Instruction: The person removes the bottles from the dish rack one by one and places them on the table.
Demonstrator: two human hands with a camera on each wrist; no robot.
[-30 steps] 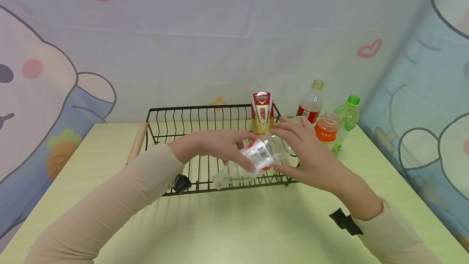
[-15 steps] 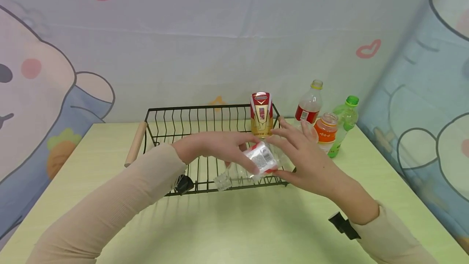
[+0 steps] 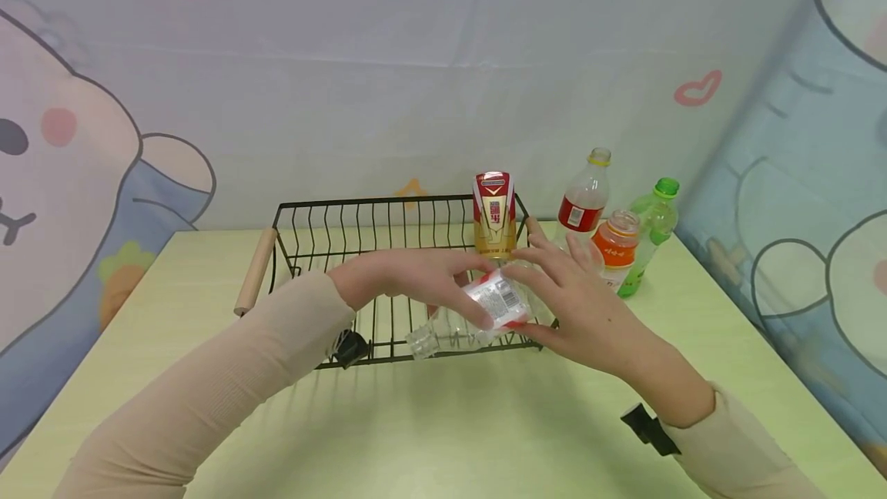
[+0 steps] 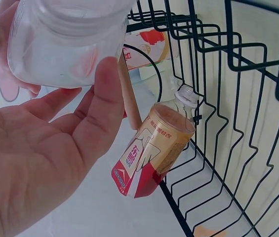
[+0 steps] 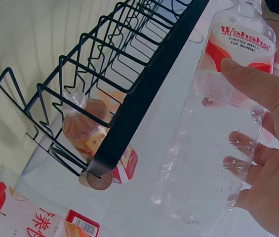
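Note:
A clear water bottle (image 3: 500,300) with a white and red label lies tilted between both hands over the front part of a black wire rack (image 3: 374,201), its open neck toward the lower left. My left hand (image 3: 423,283) grips it near the shoulder; the left wrist view shows thumb and fingers round the clear plastic. My right hand (image 3: 585,310) holds the label and body, thumb (image 5: 250,81) in front and fingers behind. Upside down in the rack stands a red and gold drink bottle (image 3: 494,214), its neck among the wires.
To the right of the rack stand a bottle with a red label (image 3: 584,202), a bottle with an orange label (image 3: 615,245) and a green bottle (image 3: 654,222). The rack has a wooden handle (image 3: 255,272) at its left end. A printed cloth hangs behind the table.
The water bottle has turned slightly, its neck shifting a little to the right. My right hand has moved slightly left and down. During the last half second, almost nothing moved.

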